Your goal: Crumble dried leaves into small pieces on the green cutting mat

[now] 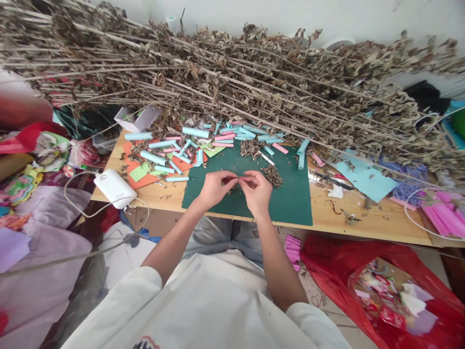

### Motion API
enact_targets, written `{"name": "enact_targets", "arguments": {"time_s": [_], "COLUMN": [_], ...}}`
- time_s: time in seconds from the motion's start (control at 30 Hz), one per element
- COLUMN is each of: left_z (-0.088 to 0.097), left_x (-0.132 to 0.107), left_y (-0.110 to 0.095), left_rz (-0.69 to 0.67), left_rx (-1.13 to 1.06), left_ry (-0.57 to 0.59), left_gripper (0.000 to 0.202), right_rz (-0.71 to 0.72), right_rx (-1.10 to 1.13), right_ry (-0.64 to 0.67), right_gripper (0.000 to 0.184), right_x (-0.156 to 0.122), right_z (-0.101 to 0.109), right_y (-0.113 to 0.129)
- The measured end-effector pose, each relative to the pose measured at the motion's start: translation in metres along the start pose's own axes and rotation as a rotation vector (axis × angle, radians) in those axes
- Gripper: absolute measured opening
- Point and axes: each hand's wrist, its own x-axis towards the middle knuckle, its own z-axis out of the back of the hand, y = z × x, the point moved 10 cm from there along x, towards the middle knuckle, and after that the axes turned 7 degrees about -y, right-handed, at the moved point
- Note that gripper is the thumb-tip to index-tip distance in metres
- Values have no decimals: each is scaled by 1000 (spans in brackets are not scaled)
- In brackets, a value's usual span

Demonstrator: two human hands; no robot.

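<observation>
Over a green cutting mat point(290, 203), my left hand point(219, 188) and my right hand point(256, 191) meet fingertip to fingertip. Both are closed in a pinch. What lies between the fingertips is too small to make out; bits of dried leaf show just below them. A small heap of crumbled dried leaves point(271, 176) sits right beside my right hand. Another leaf heap point(250, 148) lies farther back on the mat, with a thin white stick point(267, 158) between the two. Rolled blue paper tubes point(196, 132) and pink paper tubes point(280, 148) are scattered behind my hands.
Long dried stalks with leaves point(232, 82) stretch across the back of the wooden table point(392, 224). A white power bank point(115, 188) with a cable is at the left edge. Blue paper point(366, 177) lies on the right. A red plastic bag point(334, 261) of scraps stands below.
</observation>
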Motion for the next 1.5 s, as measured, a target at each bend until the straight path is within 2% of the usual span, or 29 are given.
{"name": "enact_targets", "arguments": {"time_s": [0.1,0.17,0.3,0.4,0.5,0.67,0.77,0.87,0.97,1.1,1.2,1.3,1.4,1.5], "left_z": [5,7,1,-4,-1,10,6,-1,-3,6,10,11,11,12], "left_x": [2,2,-1,-4,-4,-4,-7,-10,-12,-11,-9,-8,-6,-7], "left_y": [0,9,26,26,18,2,-3,-4,-6,-5,-5,-6,-7,-6], "left_rz": [-20,45,199,219,134,-103,-231,-295,-335,-303,-289,-284,-278,-279], "left_rx": [41,-6,-190,-247,-104,221,363,458,416,299,234,159,118,109], "left_ry": [-44,-75,-64,-41,-42,-85,-62,-28,-9,-20,0,-9,-32,-35], "left_gripper": [16,18,27,28,22,16,18,20,19,30,38,29,24,30], "right_rz": [31,55,48,87,145,38,36,99,223,395,385,339,373,423], "right_rx": [-23,-29,0,-33,-105,-71,-29,-56,-204,-344,-343,-338,-371,-405], "right_ry": [-42,-48,34,32,-12,-87,-69,-57,26,219,207,155,192,227], "right_gripper": [18,17,20,18,11,14,17,17,11,24,26,21,24,29], "right_x": [1,2,0,-3,-4,1,4,5,4,-2,2,7,5,1], "right_z": [5,7,-1,-6,-5,4,4,3,-7,-26,-23,-17,-22,-27], "right_y": [4,7,8,10,15,3,1,4,13,25,25,21,23,25]}}
